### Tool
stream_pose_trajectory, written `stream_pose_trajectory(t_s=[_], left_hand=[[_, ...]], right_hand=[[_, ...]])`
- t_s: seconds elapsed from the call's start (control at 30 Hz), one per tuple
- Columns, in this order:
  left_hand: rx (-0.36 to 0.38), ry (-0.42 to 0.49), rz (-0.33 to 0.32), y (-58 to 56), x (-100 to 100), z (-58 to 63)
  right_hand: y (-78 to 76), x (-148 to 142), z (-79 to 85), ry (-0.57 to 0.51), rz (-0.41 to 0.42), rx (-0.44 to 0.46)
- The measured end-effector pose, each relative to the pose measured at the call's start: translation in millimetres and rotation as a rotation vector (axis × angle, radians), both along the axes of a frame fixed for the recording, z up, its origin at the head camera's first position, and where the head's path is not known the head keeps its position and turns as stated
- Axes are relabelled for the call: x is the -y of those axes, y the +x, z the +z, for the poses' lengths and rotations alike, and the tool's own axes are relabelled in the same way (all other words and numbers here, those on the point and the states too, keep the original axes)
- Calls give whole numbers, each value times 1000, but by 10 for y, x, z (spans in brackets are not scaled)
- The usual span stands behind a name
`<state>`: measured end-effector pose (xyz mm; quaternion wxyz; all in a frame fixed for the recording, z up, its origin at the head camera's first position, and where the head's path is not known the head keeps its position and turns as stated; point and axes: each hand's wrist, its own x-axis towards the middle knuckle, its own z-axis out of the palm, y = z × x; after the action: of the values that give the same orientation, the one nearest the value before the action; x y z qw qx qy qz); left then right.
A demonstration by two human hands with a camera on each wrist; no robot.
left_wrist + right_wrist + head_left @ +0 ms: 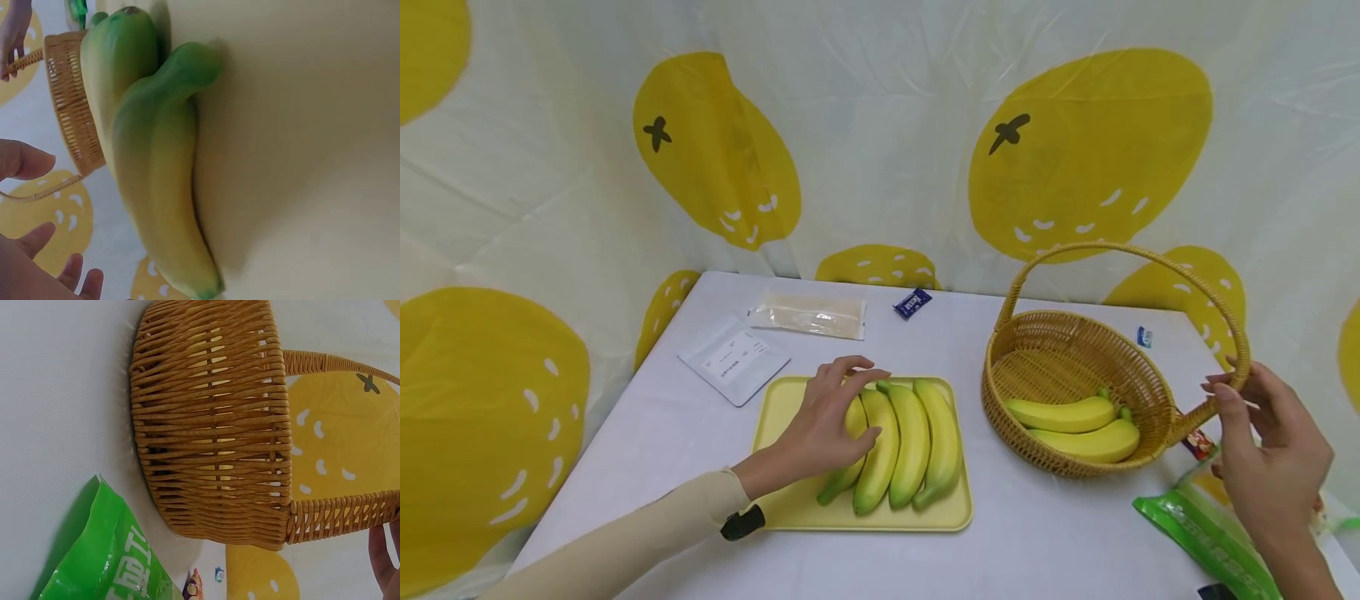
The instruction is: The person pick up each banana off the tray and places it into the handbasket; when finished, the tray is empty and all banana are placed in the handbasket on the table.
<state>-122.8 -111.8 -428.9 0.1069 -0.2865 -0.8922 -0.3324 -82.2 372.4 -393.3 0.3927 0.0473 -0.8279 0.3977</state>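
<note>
Several yellow bananas with green ends (910,442) lie side by side on a pale yellow tray (781,421). My left hand (827,421) is over the leftmost banana, thumb and fingers spread apart. In the left wrist view, the fingers (37,240) show a gap from the nearest banana (156,162). On the right stands a brown wicker basket (1075,333) with two bananas (1060,414) inside. My right hand (1273,450) holds the right side of its arched handle (1238,333) between thumb and fingers. The right wrist view shows the basket's woven side (212,425) and part of that hand (384,562).
Behind the tray lie a white labelled pouch (733,362), a clear packet (808,315) and a small dark blue packet (912,303). A green bag (1202,529) and a small red packet (1198,444) are near the right hand. A small blue-white packet (1144,337) lies behind the basket.
</note>
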Motion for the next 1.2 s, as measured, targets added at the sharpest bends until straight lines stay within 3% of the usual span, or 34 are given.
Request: stream_pose_trajectory(t_s=[0.2,0.57,1.2], left_hand=[[58,-2,48,105,116,-106],[117,-27,55,207,205,-226],[160,-88,118,309,461,-240]], right_hand=[[6,28,25,-13,-20,5],[3,12,-6,-12,-23,14],[-11,12,6,7,-26,13]])
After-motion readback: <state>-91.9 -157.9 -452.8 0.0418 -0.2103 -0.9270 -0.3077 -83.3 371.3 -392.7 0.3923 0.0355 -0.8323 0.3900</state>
